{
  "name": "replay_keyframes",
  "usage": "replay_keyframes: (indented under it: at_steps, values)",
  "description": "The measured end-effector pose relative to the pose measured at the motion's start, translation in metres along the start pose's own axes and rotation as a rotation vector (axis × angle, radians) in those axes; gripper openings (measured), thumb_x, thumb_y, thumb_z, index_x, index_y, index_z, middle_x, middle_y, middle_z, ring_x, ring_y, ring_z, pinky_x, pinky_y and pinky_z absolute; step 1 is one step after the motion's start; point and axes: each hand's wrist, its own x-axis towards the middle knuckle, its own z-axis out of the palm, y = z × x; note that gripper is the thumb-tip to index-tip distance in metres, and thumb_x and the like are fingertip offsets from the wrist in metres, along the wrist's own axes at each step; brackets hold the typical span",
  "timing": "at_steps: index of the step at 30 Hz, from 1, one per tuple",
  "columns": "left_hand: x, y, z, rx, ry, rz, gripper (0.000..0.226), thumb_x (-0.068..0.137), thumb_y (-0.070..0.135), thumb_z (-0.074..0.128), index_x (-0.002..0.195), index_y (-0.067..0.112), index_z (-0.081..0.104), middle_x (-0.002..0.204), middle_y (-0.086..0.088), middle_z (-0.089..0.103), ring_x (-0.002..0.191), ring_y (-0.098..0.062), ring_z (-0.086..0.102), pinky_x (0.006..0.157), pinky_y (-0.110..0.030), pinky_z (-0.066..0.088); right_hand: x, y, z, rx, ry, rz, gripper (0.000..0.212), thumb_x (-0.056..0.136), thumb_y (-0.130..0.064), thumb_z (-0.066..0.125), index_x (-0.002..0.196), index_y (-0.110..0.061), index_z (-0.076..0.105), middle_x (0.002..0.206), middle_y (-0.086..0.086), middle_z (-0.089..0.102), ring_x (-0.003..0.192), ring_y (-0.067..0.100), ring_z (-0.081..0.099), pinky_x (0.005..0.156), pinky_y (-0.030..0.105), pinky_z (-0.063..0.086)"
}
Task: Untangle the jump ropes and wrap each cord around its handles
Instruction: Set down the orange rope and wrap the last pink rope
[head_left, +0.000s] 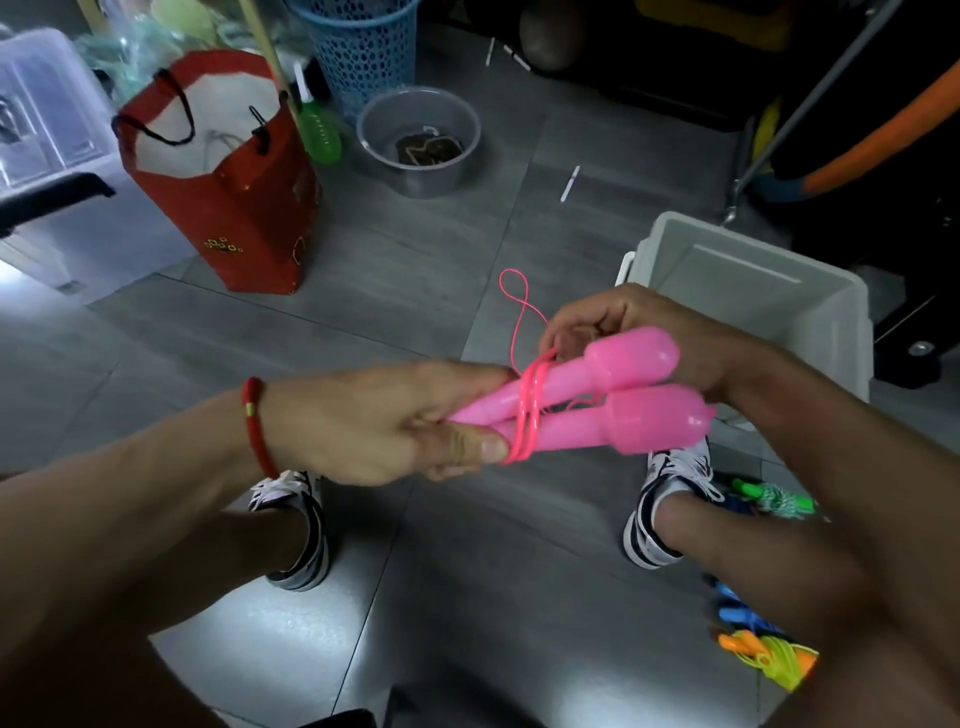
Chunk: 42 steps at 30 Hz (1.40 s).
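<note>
Two pink jump-rope handles (597, 400) lie side by side in front of me, above the floor. My left hand (374, 421) grips their thin ends between thumb and fingers. A few turns of pink cord (530, 410) circle both handles near my left thumb. My right hand (639, 332) sits behind the thick ends, its fingers curled and pinching the cord, which runs up into a loose loop (514, 291). Other ropes lie on the floor at the right: a green-and-white one (774, 499), blue handles (737, 613) and an orange-and-yellow one (769, 660).
A white plastic bin (748, 291) stands open behind my right hand. A red paper bag (244, 208), a grey bowl (415, 140) and a blue mesh basket (363, 47) stand farther back on the grey tiles. My two shoes (296, 530) rest below.
</note>
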Motion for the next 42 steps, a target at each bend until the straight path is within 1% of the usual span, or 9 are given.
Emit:
replay_keyframes:
  at_steps: [2,4,9,19,24,27,31,37,42]
  values:
    - [-0.002,0.001,0.002,-0.254,0.013,0.015,0.020,0.098,0.009,0.049,0.100,-0.010,0.043,0.073,-0.010,0.042,0.062,-0.016,0.038,0.055,-0.027,0.034,-0.002,0.008,0.010,-0.078,0.087,0.093,0.013,0.089,0.008,0.065,0.096,-0.002,0.067,0.086,-0.008,0.061,0.067,-0.016,0.050,0.077,0.018,0.052]
    - [0.000,0.002,0.003,-0.462,0.068,0.047,0.024,0.097,0.008,0.047,0.104,-0.014,0.042,0.078,-0.012,0.039,0.062,-0.015,0.035,0.052,-0.027,0.026,0.001,0.002,0.025,0.032,0.147,0.065,0.038,0.099,-0.003,0.052,0.066,-0.018,0.064,0.062,-0.005,0.048,0.048,-0.004,0.040,0.055,0.016,0.041]
    - [0.007,-0.014,-0.012,-0.623,0.323,-0.090,0.019,0.096,0.012,0.053,0.108,-0.003,0.053,0.076,-0.007,0.040,0.062,-0.013,0.037,0.050,-0.025,0.024,0.005,-0.008,0.047,0.019,0.135,-0.034,0.038,0.101,-0.042,0.043,0.079,-0.019,0.064,0.061,0.004,0.041,0.055,0.013,0.037,0.055,0.028,0.034]
    - [0.030,-0.048,-0.005,-0.160,0.552,-0.415,0.022,0.103,0.013,0.050,0.080,0.010,0.050,0.065,-0.002,0.043,0.059,-0.015,0.040,0.051,-0.027,0.034,0.009,-0.005,0.076,-0.347,0.182,0.248,0.050,0.106,-0.031,0.040,0.060,-0.023,0.057,0.052,-0.013,0.055,0.052,0.001,0.050,0.063,0.028,0.037]
    - [0.035,-0.052,-0.011,0.139,0.560,-0.465,0.024,0.101,0.021,0.051,0.090,0.001,0.056,0.081,-0.007,0.058,0.070,-0.021,0.050,0.061,-0.031,0.043,0.006,-0.007,0.088,-0.458,0.224,0.379,0.019,0.106,-0.025,0.037,0.097,-0.018,0.051,0.080,-0.003,0.052,0.083,0.024,0.051,0.069,0.031,0.031]
    - [0.040,-0.056,-0.013,0.304,0.600,-0.487,0.018,0.101,0.022,0.049,0.094,0.007,0.055,0.106,-0.010,0.067,0.099,-0.027,0.063,0.076,-0.031,0.047,-0.003,-0.007,0.090,-0.593,0.239,0.376,0.014,0.105,-0.025,0.035,0.094,-0.017,0.034,0.072,0.002,0.045,0.076,0.036,0.049,0.065,0.038,0.036]
    - [0.041,-0.064,-0.019,0.457,0.629,-0.558,0.023,0.102,0.017,0.047,0.116,0.001,0.057,0.111,-0.014,0.063,0.110,-0.033,0.061,0.069,-0.017,0.032,-0.014,-0.023,0.094,-0.710,0.205,0.255,0.019,0.106,-0.028,0.033,0.089,-0.022,0.037,0.081,-0.003,0.041,0.090,0.034,0.053,0.071,0.036,0.035]
    - [0.048,-0.072,0.000,0.748,0.182,-0.667,0.024,0.100,0.014,0.048,0.123,0.007,0.053,0.118,-0.009,0.061,0.110,-0.028,0.060,0.073,-0.019,0.035,-0.026,-0.036,0.074,-0.794,0.123,-0.071,0.026,0.098,-0.048,0.040,0.092,-0.025,0.053,0.080,-0.008,0.054,0.079,0.019,0.056,0.071,0.038,0.046]
    - [0.069,-0.048,0.036,0.840,-0.137,-0.542,0.020,0.101,0.017,0.048,0.119,0.013,0.053,0.112,-0.008,0.061,0.098,-0.028,0.060,0.072,-0.029,0.038,-0.021,-0.031,0.049,-1.064,0.123,-0.180,0.030,0.098,-0.051,0.037,0.093,-0.029,0.056,0.088,-0.006,0.064,0.084,0.023,0.064,0.061,0.033,0.035]
